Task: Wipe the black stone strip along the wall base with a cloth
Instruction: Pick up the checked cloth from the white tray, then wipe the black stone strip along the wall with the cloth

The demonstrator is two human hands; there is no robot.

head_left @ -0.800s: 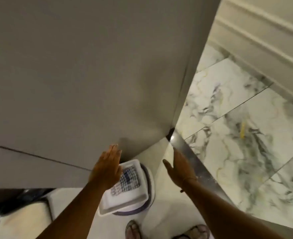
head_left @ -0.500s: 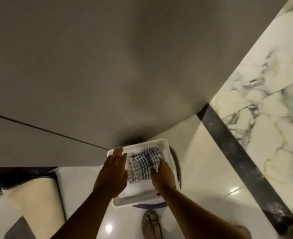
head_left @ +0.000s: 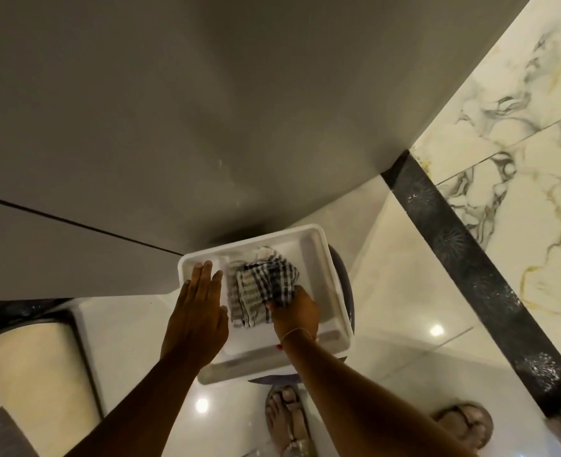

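checked cloth (head_left: 262, 285) now bunched in right hand (head_left: 297, 311), lifted higher.

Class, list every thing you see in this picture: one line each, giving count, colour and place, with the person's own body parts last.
Checked woven cloth: one, dark and white, inside the tub.
White rectangular plastic tub: one, white, centre, on a dark round object.
Black speckled stone strip: one, black, diagonal at right.
Grey flat wall panel: one, grey, upper left.
Veined marble tiles: several, white-grey, right.
Sandalled feet: two, bottom.
Left hand: one, flat at the tub's left rim.
Right hand: one, gripping the cloth.
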